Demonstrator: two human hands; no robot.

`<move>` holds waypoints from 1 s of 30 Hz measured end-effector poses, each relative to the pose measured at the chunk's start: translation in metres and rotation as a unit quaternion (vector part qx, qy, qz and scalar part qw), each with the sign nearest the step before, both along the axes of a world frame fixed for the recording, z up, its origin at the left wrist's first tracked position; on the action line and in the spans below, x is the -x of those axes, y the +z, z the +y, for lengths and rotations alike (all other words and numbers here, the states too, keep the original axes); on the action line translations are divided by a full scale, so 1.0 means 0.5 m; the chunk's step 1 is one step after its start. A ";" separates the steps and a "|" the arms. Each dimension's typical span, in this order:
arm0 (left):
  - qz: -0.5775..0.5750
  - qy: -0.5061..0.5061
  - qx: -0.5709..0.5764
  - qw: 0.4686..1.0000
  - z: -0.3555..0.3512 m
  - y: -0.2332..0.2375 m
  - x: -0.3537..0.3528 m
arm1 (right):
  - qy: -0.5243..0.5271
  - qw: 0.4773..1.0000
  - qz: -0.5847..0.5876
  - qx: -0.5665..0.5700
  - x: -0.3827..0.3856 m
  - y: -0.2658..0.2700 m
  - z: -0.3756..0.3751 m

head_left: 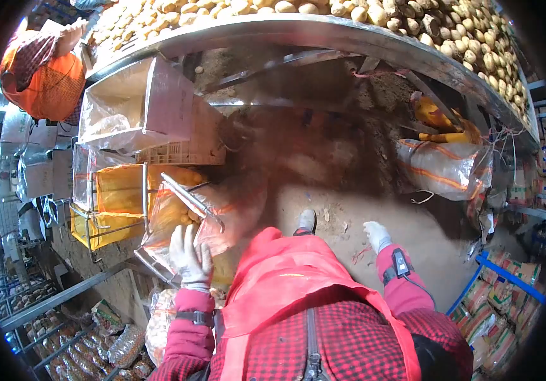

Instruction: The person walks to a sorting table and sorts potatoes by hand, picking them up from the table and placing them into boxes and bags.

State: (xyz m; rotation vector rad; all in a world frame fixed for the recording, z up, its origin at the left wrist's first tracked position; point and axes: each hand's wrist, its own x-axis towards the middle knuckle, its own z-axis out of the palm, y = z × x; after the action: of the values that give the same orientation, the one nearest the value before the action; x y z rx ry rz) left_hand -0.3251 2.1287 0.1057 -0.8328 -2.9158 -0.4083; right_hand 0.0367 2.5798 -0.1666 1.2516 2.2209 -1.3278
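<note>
My left hand (190, 257), in a white glove, is open with its fingers spread. It is right beside a clear plastic bag (228, 223) with orange stripes, which hangs on a metal frame (187, 195); potatoes show inside the frame's bag. My right hand (377, 235), also gloved, hangs open out to the right over the floor, with nothing visible in it. The red apron (298, 270) I wear covers my front, and one shoe (307, 220) shows below it.
Potatoes (285, 7) heap on a curved metal-edged table (323, 25) ahead. At the left, a lined white box (171, 101) sits on a plastic crate (181, 152), near yellow mesh bags (120, 190). Another person (47, 79) stands far left. A striped plastic roll (444, 166) lies right; packed bags (504, 298) lie lower right.
</note>
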 end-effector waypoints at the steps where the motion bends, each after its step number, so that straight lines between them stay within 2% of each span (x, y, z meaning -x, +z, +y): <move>1: -0.005 -0.003 0.002 1.000 0.027 -0.006 0.003 | -0.085 0.995 0.056 0.023 0.015 0.006 0.016; 4: -0.006 0.004 0.000 1.000 0.072 -0.030 0.012 | -0.148 0.981 0.095 0.083 0.084 0.082 0.031; 7: 0.011 0.001 -0.044 0.999 0.110 -0.037 0.032 | -0.031 0.995 0.060 0.079 0.101 0.078 0.044; 8: 0.019 0.006 -0.036 0.999 0.115 -0.038 0.038 | -0.038 0.990 0.096 0.097 0.092 0.036 0.049; 10: 0.019 0.021 -0.031 0.999 0.129 -0.036 0.056 | -0.006 0.986 0.126 0.108 0.129 0.070 0.061; 13: 0.042 0.031 -0.027 0.998 0.150 -0.046 0.105 | -0.141 0.960 0.118 0.211 0.245 0.165 0.096; 18: 0.035 0.058 -0.088 0.994 0.219 -0.054 0.204 | -0.099 0.982 0.105 0.118 0.505 0.398 0.157; 20: 0.042 0.068 -0.068 0.995 0.251 -0.036 0.251 | -0.015 0.984 0.163 0.075 0.609 0.455 0.178; 22: 0.030 0.073 -0.089 0.993 0.288 -0.015 0.299 | 0.068 0.970 0.234 0.024 0.720 0.515 0.190; 24: 0.006 0.068 -0.128 0.989 0.315 0.000 0.347 | 0.074 0.959 0.272 0.008 0.820 0.618 0.175; 26: 0.038 0.043 -0.142 0.988 0.356 0.012 0.396 | 0.085 0.938 0.335 -0.007 0.904 0.694 0.166; 30: 0.010 -0.001 -0.134 0.991 0.443 0.042 0.478 | 0.114 0.892 0.433 -0.068 1.031 0.766 0.194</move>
State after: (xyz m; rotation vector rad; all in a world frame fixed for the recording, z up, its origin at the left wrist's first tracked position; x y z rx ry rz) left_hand -0.5643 2.3503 0.1266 -0.7931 -2.7558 -0.7666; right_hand -0.4786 2.6767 0.2165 0.3883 2.9457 -1.8935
